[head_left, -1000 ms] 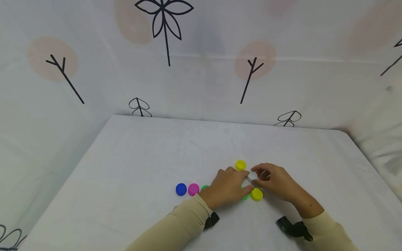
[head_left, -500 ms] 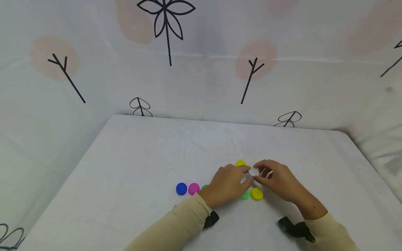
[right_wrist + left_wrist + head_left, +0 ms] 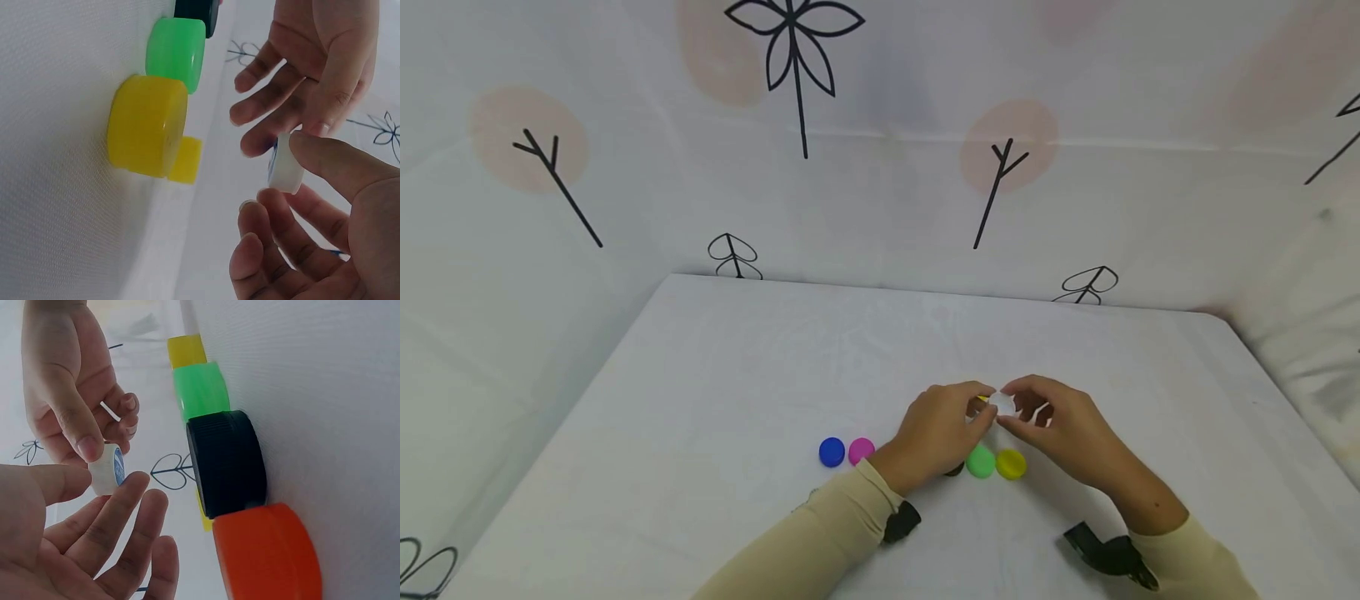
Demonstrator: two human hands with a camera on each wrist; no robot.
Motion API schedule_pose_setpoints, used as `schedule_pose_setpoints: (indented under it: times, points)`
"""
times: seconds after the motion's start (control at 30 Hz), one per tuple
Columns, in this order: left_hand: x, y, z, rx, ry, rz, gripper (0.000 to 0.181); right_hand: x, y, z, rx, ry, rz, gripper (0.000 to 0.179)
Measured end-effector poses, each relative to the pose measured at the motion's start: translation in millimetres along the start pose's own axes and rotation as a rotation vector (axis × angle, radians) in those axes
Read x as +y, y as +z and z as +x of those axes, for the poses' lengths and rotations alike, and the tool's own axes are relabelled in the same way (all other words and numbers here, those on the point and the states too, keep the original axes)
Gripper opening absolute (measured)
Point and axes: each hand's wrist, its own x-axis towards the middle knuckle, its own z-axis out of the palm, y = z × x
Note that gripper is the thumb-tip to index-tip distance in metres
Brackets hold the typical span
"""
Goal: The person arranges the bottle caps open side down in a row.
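Note:
Over the table, both hands meet at a small white bottle cap (image 3: pixel 1002 405) with a blue print on one face. My right hand (image 3: pixel 1063 425) pinches it between thumb and fingers. From the other side my left hand (image 3: pixel 934 429) has thumb and fingertips on the cap too; the left wrist view shows this white bottle cap (image 3: pixel 102 472) between the two hands. Beneath them runs a row of caps: blue (image 3: pixel 831 452), pink (image 3: pixel 861 450), orange (image 3: pixel 269 556), black (image 3: pixel 228 465), green (image 3: pixel 981 461) and yellow (image 3: pixel 1011 464). The left arm hides the row's middle in the head view.
Another yellow cap (image 3: pixel 186 160) lies beyond the row, mostly behind the left fingers in the head view. A white cloth (image 3: pixel 760 358) covers the table. Patterned white curtains (image 3: pixel 880 200) hang at the back and sides. Dark wrist devices (image 3: pixel 1108 550) hang below both forearms.
The white cap and right hand have risen a little from the table. My left fingers have moved up onto the cap, uncovering the green cap and part of the black one.

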Motion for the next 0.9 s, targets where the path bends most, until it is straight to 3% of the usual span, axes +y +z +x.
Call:
schedule_pose_setpoints:
  times: [0.27,0.63,0.9]
  points:
    - [-1.6,-2.5,-0.5,0.017,0.044,-0.039,0.031,0.1,0.0,-0.9,0.024,-0.024,0.009,0.035]
    - [-1.8,-6.1,0.3,0.024,0.04,-0.084,0.032,-2.3,0.9,0.1,0.033,-0.01,0.031,0.039]
    - [-2.0,-5.3,1.6,0.051,0.051,-0.067,0.031,0.7,2.3,-0.5,0.021,0.006,0.085,0.041]
